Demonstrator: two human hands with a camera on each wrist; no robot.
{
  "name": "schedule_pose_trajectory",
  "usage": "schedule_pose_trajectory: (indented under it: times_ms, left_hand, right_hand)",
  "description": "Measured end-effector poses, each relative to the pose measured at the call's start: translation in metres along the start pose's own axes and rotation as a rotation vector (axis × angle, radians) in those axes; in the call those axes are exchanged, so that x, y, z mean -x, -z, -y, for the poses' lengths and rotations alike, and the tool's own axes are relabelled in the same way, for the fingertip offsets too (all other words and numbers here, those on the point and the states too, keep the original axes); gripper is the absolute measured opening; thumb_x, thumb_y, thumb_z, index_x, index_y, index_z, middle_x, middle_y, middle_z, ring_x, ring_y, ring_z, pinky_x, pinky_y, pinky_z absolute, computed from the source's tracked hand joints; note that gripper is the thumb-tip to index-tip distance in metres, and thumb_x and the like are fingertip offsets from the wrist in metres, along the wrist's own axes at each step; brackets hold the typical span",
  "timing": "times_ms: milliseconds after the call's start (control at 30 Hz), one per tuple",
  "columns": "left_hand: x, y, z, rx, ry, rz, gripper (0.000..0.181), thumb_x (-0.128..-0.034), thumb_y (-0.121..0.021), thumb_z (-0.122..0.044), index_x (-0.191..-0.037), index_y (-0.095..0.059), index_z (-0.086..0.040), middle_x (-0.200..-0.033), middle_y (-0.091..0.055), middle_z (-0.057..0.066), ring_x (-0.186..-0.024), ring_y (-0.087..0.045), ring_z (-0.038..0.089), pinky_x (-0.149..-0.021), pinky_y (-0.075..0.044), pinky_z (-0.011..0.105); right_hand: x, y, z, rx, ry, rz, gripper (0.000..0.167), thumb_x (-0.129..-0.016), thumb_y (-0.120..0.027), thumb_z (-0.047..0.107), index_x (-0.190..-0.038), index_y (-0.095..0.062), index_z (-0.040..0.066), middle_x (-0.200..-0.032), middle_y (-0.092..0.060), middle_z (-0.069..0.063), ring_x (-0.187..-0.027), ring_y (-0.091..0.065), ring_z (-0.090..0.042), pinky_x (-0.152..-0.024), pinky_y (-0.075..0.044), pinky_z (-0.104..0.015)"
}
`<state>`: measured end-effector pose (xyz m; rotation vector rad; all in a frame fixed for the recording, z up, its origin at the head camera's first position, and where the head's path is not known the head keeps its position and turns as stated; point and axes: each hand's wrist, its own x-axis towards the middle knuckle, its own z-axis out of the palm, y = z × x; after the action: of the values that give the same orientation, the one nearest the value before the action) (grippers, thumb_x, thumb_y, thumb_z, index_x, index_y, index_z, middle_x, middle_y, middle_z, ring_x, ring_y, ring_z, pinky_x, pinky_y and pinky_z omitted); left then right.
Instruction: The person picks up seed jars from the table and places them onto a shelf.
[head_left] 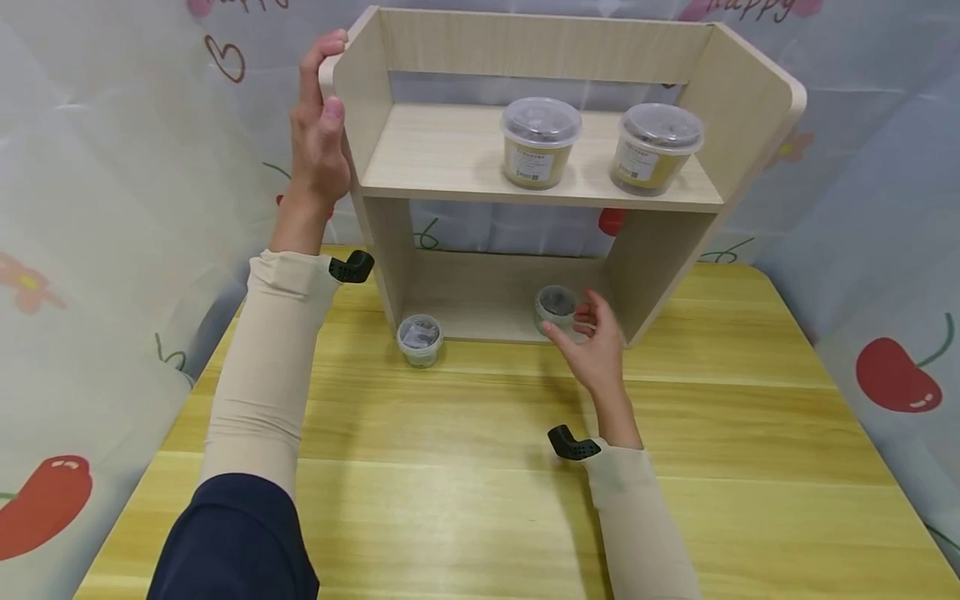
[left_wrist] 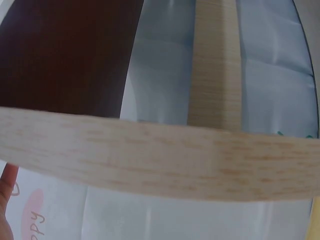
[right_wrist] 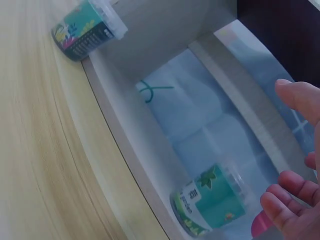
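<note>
My left hand (head_left: 318,150) grips the upper left side panel of a two-tier wooden shelf (head_left: 667,275), thumb at the panel's front edge. In the left wrist view the pale panel edge (left_wrist: 160,160) crosses the picture, and only a bit of a finger shows at lower left. A small lidded plastic cup (head_left: 557,305) stands on the lower tier, towards the right. Beside it is my right hand (head_left: 598,348), thumb and fingers spread apart. The right wrist view shows this cup's green printed label (right_wrist: 215,200) and a gap between cup and fingers.
Another small lidded cup (head_left: 420,340) stands on the wooden table (head_left: 450,483) by the shelf's front left corner. Two larger tubs with clear lids, a middle tub (head_left: 540,143) and a right tub (head_left: 654,150), stand on the upper tier. A printed cloth backdrop (head_left: 862,250) surrounds the table.
</note>
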<state>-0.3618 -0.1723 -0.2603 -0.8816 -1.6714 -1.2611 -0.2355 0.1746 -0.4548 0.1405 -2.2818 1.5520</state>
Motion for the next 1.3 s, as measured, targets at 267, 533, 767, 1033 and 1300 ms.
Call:
schedule_pose_trajectory:
  times_ms: [267, 533, 767, 1033, 1300]
  left_hand:
    - [0.000, 0.000, 0.001, -0.013, 0.019, 0.000, 0.085, -0.0856, -0.037, -0.063, -0.135, -0.033, 0.006, -0.131, -0.055, 0.006, -0.101, -0.056, 0.019, -0.084, -0.048, 0.023]
    - [-0.001, -0.001, 0.000, -0.011, 0.021, 0.007, 0.078, -0.0863, -0.037, -0.055, -0.135, -0.033, 0.006, -0.133, -0.054, 0.005, -0.104, -0.056, 0.019, -0.087, -0.049, 0.025]
    - [0.000, -0.001, -0.001, 0.019, 0.027, -0.010, 0.091, -0.0835, -0.040, -0.067, -0.133, -0.033, 0.008, -0.135, -0.052, 0.006, -0.107, -0.054, 0.020, -0.089, -0.047, 0.025]
    - [-0.001, -0.001, -0.001, 0.008, 0.026, -0.010, 0.092, -0.0834, -0.040, -0.069, -0.133, -0.034, 0.008, -0.134, -0.054, 0.006, -0.104, -0.054, 0.017, -0.085, -0.045, 0.021]
    - [-0.001, -0.001, -0.002, 0.031, 0.021, -0.008, 0.095, -0.0819, -0.041, -0.072, -0.133, -0.035, 0.008, -0.130, -0.054, 0.009, -0.101, -0.053, 0.016, -0.084, -0.044, 0.020]
  right_hand:
    - [0.004, -0.009, 0.007, -0.015, 0.023, 0.022, 0.079, -0.080, -0.082, 0.017, -0.143, -0.041, -0.005, -0.120, -0.054, -0.027, -0.110, -0.053, -0.033, -0.096, -0.046, -0.046]
    - [0.007, -0.015, 0.008, -0.057, 0.034, 0.050, 0.080, -0.078, -0.084, 0.018, -0.143, -0.042, -0.004, -0.120, -0.053, -0.026, -0.110, -0.052, -0.036, -0.096, -0.045, -0.048]
    - [0.010, -0.027, 0.011, -0.044, 0.033, 0.086, 0.080, -0.079, -0.083, 0.017, -0.143, -0.041, -0.005, -0.119, -0.053, -0.026, -0.108, -0.053, -0.036, -0.094, -0.047, -0.046]
    - [0.016, -0.039, 0.010, -0.043, 0.005, 0.125, 0.080, -0.078, -0.083, 0.015, -0.143, -0.041, -0.006, -0.118, -0.052, -0.030, -0.109, -0.053, -0.041, -0.095, -0.047, -0.047]
    - [0.020, -0.048, 0.007, -0.020, 0.014, 0.154, 0.077, -0.079, -0.083, 0.017, -0.143, -0.043, -0.003, -0.118, -0.053, -0.029, -0.107, -0.054, -0.037, -0.094, -0.048, -0.047]
